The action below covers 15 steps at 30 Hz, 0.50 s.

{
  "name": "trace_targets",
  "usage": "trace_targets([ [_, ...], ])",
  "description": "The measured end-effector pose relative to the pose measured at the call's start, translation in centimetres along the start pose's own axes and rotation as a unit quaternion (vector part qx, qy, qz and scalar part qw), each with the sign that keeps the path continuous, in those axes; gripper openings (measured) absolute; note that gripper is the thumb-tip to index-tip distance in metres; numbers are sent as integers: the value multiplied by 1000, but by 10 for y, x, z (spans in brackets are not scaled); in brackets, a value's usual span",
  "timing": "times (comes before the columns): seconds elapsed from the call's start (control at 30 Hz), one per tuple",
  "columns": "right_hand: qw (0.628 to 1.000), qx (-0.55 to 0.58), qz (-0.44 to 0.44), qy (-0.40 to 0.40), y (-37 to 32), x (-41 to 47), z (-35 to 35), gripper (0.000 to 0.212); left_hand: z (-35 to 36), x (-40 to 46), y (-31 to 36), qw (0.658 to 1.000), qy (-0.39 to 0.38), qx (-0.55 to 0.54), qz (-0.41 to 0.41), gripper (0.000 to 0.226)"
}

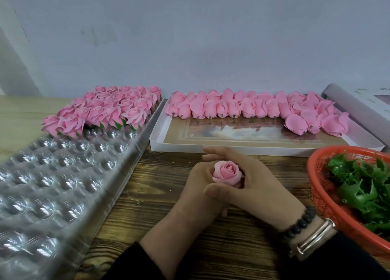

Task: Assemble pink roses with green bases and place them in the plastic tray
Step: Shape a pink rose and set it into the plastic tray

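A pink rose (226,171) sits upright between my two hands at the table's middle. My left hand (197,187) curls round it from the left and below. My right hand (251,181) wraps it from the right, thumb across the front. Any green base under the rose is hidden by my fingers. The clear plastic tray (52,174) lies on the left, with several finished roses (109,109) with green bases filling its far cups. Green bases (363,191) lie heaped in a red basket (320,197) at the right.
A white shallow box (253,148) behind my hands holds several loose pink rose heads (242,106) along its far side. A white box lid (358,104) leans at the far right. Wooden tabletop (152,195) shows between tray and hands. A wall stands close behind.
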State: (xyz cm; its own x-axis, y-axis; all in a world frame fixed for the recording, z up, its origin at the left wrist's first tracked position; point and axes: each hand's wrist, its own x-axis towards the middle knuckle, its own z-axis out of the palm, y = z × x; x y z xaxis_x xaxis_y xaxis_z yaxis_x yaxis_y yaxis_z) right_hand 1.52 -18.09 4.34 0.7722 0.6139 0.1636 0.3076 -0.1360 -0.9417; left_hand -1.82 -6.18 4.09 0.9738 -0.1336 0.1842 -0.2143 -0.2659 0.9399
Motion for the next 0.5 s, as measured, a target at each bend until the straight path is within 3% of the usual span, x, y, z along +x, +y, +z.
trace_targets([
  [0.13, 994, -75, -41, 61, 1, 1, 2, 59, 3, 2, -5, 999, 30, 11, -15, 21],
  [0.27, 979, -141, -79, 127, 2, 4, 12, 45, 13, 5, -7, 992, 49, 108, 36, 8],
  [0.43, 981, -182, -56, 38, 0, 5, 6, 40, 13, 5, -6, 994, -40, 97, 17, 37],
  [0.5, 982, -185, -39, 1, -2, 3, 5, 39, 9, 2, -6, 993, -75, 87, -12, 37],
])
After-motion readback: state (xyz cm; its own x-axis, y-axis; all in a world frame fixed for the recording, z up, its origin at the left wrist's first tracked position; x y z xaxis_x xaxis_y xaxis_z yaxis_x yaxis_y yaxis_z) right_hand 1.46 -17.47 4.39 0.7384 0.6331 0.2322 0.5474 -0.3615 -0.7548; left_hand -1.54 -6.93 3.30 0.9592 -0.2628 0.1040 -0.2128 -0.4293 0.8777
